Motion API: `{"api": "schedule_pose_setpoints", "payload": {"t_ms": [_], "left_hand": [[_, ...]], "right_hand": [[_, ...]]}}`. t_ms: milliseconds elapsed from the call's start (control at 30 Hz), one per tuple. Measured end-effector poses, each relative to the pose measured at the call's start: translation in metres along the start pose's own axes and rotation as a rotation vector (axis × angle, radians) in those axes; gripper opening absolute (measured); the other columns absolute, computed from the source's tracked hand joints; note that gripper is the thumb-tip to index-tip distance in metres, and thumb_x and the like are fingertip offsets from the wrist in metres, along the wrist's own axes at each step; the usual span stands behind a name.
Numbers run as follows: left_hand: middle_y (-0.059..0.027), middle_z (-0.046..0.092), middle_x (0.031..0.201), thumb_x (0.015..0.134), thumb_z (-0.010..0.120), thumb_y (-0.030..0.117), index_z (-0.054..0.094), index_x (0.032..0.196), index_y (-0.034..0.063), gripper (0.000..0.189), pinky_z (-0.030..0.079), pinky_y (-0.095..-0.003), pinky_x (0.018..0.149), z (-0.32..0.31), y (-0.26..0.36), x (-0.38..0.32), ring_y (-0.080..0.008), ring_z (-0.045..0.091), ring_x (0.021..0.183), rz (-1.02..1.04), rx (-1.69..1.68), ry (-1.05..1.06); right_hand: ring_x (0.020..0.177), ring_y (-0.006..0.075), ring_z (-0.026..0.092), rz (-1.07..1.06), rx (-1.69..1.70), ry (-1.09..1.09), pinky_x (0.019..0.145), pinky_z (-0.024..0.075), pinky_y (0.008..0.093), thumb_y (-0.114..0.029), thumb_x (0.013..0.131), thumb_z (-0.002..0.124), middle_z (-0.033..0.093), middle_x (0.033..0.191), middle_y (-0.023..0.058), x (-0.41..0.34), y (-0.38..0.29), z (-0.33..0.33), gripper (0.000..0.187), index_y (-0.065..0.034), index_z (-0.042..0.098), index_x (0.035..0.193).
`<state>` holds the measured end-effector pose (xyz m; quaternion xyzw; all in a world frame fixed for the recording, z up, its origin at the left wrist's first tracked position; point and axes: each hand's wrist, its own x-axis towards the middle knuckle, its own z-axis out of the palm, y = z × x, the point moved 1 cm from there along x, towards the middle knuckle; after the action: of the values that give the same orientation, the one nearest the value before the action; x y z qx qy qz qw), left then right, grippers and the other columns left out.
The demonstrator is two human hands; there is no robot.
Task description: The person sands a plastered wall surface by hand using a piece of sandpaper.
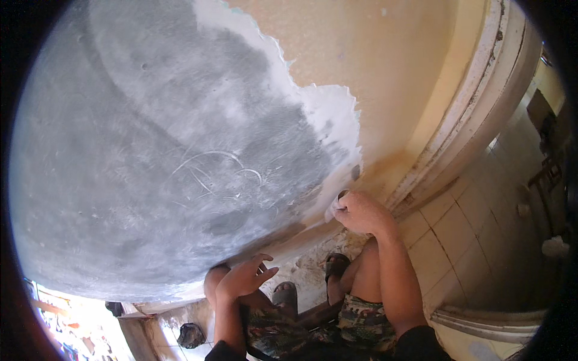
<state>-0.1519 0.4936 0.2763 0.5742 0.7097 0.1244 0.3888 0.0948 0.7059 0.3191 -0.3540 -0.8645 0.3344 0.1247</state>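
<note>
A wall fills most of the view, its plaster patch grey with a ragged white edge, beside yellowish paint. My right hand grips a curled piece of what looks like sandpaper near the low end of the white edge. Curved white marks cross the grey surface. Empty, with its fingers apart, my left hand hovers over my knee near the foot of the wall. Both my sandalled feet stand below, between the hands.
White dust and crumbs lie on the floor by the wall. A door frame rises at the right, beyond it a tiled floor. A black plastic bag or bundle sits at the lower left. A low wooden seat appears beneath me.
</note>
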Motion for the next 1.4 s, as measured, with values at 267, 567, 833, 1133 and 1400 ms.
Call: {"api": "schedule_pose_setpoints", "payload": {"t_ms": [267,567,833,1133,1400], "left_hand": [[-0.0164,0.069,0.089,0.092,0.06,0.042,0.055,0.12,0.0034,0.048,0.051,-0.0381,0.073,-0.003,-0.003,-0.004,-0.0306,0.067,0.084,0.02,0.0,0.015],[-0.0168,0.068,0.092,0.09,0.062,0.043,0.056,0.122,0.0057,0.049,0.051,-0.0384,0.073,-0.002,0.0,0.0,-0.0296,0.067,0.084,-0.026,0.058,-0.005],[-0.0185,0.066,0.083,0.088,0.068,0.032,0.058,0.117,0.0059,0.04,0.051,-0.0397,0.071,-0.006,0.019,-0.007,-0.0311,0.066,0.077,0.002,0.089,0.067],[-0.0153,0.064,0.077,0.087,0.07,0.031,0.059,0.115,0.0058,0.039,0.05,-0.038,0.068,-0.003,0.008,-0.001,-0.0277,0.063,0.07,0.015,0.046,0.034],[-0.0156,0.064,0.078,0.087,0.069,0.03,0.059,0.115,0.0034,0.04,0.049,-0.0366,0.067,-0.004,0.013,-0.004,-0.0264,0.063,0.071,0.038,0.056,0.06]], "right_hand": [[0.077,0.0386,0.063,-0.021,-0.012,0.068,0.069,0.0496,0.0426,-0.016,0.084,0.059,0.064,0.081,0.0226,0.003,-0.016,0.003,0.019,0.0,0.067,0.09],[0.076,0.0287,0.069,-0.099,0.277,0.447,0.069,0.053,0.0362,-0.014,0.082,0.066,0.066,0.08,0.0213,0.002,-0.018,-0.01,0.016,0.0009,0.068,0.087],[0.076,0.0342,0.068,-0.114,0.271,0.528,0.068,0.0522,0.039,-0.017,0.078,0.069,0.066,0.079,0.02,0.012,-0.027,0.006,0.02,0.0008,0.064,0.085],[0.079,0.0286,0.069,-0.055,0.298,0.414,0.071,0.0533,0.0361,-0.019,0.08,0.07,0.068,0.083,0.0187,0.007,-0.021,0.004,0.025,0.003,0.064,0.09],[0.078,0.0298,0.069,-0.049,0.313,0.346,0.071,0.0527,0.0375,-0.023,0.079,0.073,0.069,0.082,0.0187,0.009,-0.02,0.005,0.029,0.0031,0.066,0.089]]}}
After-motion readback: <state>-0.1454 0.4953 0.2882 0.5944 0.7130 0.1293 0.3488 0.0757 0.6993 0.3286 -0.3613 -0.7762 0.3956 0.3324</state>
